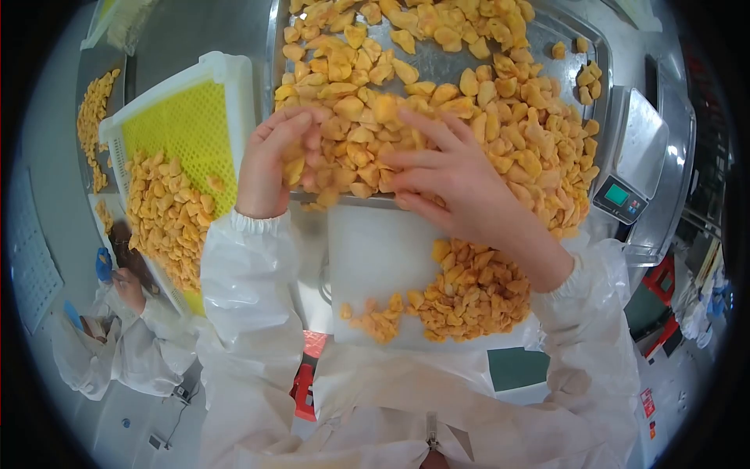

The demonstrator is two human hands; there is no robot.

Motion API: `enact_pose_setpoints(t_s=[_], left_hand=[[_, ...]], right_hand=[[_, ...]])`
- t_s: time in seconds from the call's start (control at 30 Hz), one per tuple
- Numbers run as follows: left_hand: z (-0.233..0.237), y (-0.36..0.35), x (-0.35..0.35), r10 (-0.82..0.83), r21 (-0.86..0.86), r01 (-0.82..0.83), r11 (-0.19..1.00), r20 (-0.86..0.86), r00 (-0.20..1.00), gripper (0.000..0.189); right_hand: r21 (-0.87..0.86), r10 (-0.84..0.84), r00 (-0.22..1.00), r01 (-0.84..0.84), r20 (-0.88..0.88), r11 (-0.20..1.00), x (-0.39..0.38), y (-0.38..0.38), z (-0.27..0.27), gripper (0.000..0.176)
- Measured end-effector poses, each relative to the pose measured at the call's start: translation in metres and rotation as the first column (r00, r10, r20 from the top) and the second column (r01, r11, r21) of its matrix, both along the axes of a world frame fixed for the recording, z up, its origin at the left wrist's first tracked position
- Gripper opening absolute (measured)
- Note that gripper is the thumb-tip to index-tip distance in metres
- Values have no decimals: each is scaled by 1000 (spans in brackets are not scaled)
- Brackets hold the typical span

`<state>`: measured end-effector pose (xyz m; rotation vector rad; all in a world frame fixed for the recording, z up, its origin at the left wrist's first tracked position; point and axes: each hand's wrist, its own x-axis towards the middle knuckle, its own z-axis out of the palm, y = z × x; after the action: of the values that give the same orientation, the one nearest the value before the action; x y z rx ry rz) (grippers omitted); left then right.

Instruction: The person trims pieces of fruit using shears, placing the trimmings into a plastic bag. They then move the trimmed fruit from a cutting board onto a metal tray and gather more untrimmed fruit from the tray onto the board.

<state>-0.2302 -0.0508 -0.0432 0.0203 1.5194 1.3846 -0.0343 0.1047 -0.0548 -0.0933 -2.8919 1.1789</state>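
Many orange-yellow pieces (539,133) cover a large metal tray (437,61). At the tray's near left edge my left hand (273,160) is curled, thumb and fingers close together around yellow pieces. To its right, my right hand (461,176) reaches over the pieces with its fingers spread; a blurred piece shows near the index fingertip. Some pieces between the hands are blurred. Below the tray, a white board (379,242) bears a heap of darker orange pieces (473,293) and a smaller pile (379,319).
On the left, a white-rimmed crate (238,102) with a yellow mesh holds more pieces. A digital scale (641,144) stands right of the tray. At the lower left is a co-worker in white (144,344), holding something blue. More pieces (95,109) lie at the far left.
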Motion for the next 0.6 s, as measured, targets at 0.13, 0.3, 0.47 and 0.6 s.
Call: enact_pose_setpoints(t_s=[0.13,0.3,0.47,0.6], left_hand=[[-5,9,-5,-212,-126,180,975,-316,925,24],[-17,40,47,-610,-492,439,752,-772,181,32],[-45,40,6,-570,-524,229,820,-777,265,44],[-17,27,-1,-495,-442,224,869,-790,360,33]], right_hand=[[-175,-345,936,351,65,920,16,27,2,14],[45,-458,864,476,-210,878,-7,55,-18,27],[214,-108,993,115,-42,970,6,27,-8,34],[312,-404,914,395,-37,864,27,48,-9,22]])
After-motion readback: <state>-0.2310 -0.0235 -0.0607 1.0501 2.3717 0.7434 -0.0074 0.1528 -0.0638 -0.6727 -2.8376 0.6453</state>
